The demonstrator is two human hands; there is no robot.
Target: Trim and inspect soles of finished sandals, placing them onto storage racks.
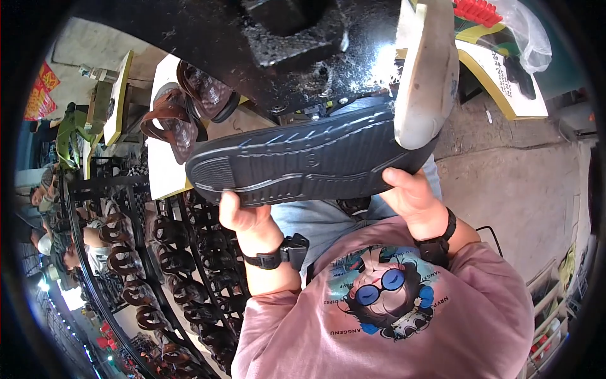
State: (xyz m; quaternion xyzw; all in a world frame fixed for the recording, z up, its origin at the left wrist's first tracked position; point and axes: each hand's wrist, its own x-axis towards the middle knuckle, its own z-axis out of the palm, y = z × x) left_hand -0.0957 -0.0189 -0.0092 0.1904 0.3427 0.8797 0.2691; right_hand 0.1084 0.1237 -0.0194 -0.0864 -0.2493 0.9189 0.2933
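Head view. We note a black shoe (pixel 303 158) held sole-up, tread toward the camera, heel to the left and toe to the right. The left hand (pixel 243 218) grips the near edge under the heel half, fingers curled shut around the rim. The right hand (pixel 410 192) holds the toe end, thumb on the sole and the other fingers wrapped behind, also closed on the shoe. Held at both ends like this, the shoe seems kept level and steady against the machine above it.

A pale, rounded pad or lever (pixel 426 76) comes down onto the toe end, touching the sole; behind it sits the dark metal body of a press (pixel 265 44). We judge the sole is turned outward so that the pad bears on it.

Left of the shoe, brown sandals (pixel 183 110) lie on a pale tabletop (pixel 165 167). Below, a black wire rack (pixel 151 252) carries rows of dark footwear. Both wrists wear dark straps. Other people sit at far left.
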